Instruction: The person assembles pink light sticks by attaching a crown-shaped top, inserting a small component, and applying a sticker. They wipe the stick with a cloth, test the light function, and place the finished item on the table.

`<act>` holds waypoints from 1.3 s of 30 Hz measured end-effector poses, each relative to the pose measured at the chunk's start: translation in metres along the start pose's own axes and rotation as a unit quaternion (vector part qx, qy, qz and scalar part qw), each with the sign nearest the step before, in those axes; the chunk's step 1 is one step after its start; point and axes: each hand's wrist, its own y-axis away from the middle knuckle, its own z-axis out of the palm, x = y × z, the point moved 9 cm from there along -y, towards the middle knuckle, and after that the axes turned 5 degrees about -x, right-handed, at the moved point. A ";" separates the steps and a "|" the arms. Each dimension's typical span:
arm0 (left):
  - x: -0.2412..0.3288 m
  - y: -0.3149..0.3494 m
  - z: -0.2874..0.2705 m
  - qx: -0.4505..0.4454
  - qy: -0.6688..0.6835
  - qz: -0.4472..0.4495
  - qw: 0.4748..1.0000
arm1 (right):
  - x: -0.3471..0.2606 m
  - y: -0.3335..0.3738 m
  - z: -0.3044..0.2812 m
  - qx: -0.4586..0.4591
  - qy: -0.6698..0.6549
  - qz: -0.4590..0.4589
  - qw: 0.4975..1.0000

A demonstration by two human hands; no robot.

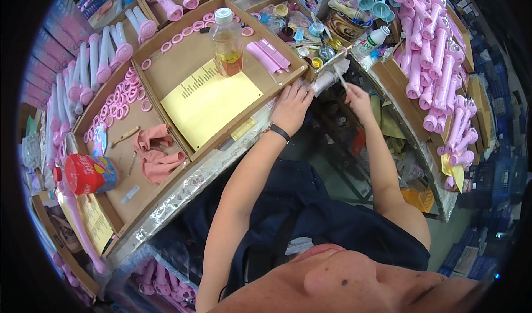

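Note:
My left hand (292, 109), with a dark band at the wrist, lies along the table edge by the corner of a shallow cardboard tray (216, 138). Its fingers are stretched out, and their tips rest close to a crumpled whitish wrapped piece (324, 82). My right hand (359, 102) is closed on a thin pale stick (340, 75), which points up toward the paint pots; its kind is not clear. Small pots, one of them a yellow paint pot (317, 62), stand just beyond both hands.
A clear bottle (226, 49) of yellowish liquid, a yellow sheet (213, 108) and pink rings (177, 38) sit in the tray. Pink plastic handles (438, 63) are heaped at right. A red jar (83, 174) and pink cloth (158, 158) lie left; a white bottle (372, 42) stands ahead.

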 end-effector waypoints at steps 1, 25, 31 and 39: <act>-0.001 0.000 0.001 -0.006 0.005 0.000 1.000 | 0.010 0.004 0.012 -0.051 0.015 0.062 0.997; 0.000 -0.001 -0.004 0.001 -0.003 0.003 1.000 | -0.004 0.090 0.079 0.105 0.101 -0.177 0.973; 0.001 0.000 -0.004 0.018 0.010 0.004 1.000 | -0.056 0.089 0.054 -0.002 0.332 -0.260 0.907; -0.001 0.000 -0.006 0.032 0.025 -0.002 0.999 | -0.114 0.053 -0.005 0.081 0.520 -0.156 0.836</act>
